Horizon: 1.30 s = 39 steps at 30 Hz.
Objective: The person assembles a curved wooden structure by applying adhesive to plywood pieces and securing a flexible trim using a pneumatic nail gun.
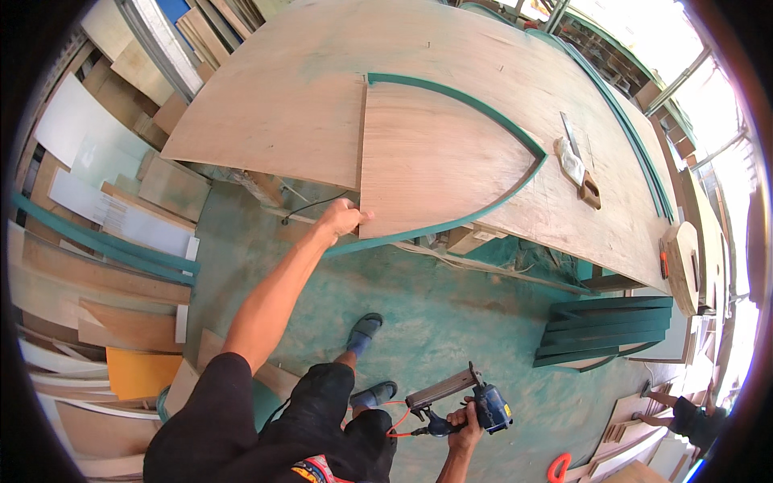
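An arch-shaped plywood panel with a green edge strip lies on the large wooden worktable, its pointed end toward the right. My left hand is closed on the panel's straight left edge near the front corner, the thumb lying on top; the fingers underneath are partly hidden. The strip's near end sticks out past that corner, beside my hand. Low on the right, away from the table, my right hand grips a nail gun with a thin orange air hose.
A handsaw lies on the table right of the panel, near long green strips. Stacked green-edged pieces stand on the floor at right. Boards crowd the left side. Another person shows at far lower right.
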Motion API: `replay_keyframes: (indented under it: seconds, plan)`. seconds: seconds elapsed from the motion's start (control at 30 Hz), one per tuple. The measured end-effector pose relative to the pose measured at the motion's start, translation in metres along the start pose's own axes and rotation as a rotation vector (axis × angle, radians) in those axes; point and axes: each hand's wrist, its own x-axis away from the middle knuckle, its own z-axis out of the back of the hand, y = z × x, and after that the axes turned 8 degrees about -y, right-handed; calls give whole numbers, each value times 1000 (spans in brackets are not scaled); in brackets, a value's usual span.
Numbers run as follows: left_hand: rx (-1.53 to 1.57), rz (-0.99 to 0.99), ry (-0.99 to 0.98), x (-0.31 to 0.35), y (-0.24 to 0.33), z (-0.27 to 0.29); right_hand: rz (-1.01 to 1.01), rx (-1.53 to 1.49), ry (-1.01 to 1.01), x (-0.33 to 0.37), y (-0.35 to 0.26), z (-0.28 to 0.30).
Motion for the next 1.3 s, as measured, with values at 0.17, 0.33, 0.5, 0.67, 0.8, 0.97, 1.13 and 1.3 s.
replay_keyframes:
  seconds: [0.17,0.33,0.5,0.67,0.8,0.97,1.13,1.3]
  plan:
    - [-60,31,146,48,-45,18,-42,24,-18,1,0,2]
    - [-11,131,270,117,-66,0,-70,108,-48,-3,-4,-17]
    - [111,167,363,135,-56,-18,-111,106,-81,-14,-12,-39]
    - [221,151,311,149,-69,-2,-119,173,-104,-26,-25,-50]
    - [221,192,313,186,-80,19,-132,229,-145,-35,-34,-58]
    - [329,178,427,222,-115,4,-162,223,-148,-44,-33,-60]
    - [529,186,479,226,-113,-45,-174,272,-148,-37,-42,-77]
    - [554,110,545,172,-112,-74,-184,264,-157,-45,-50,-74]
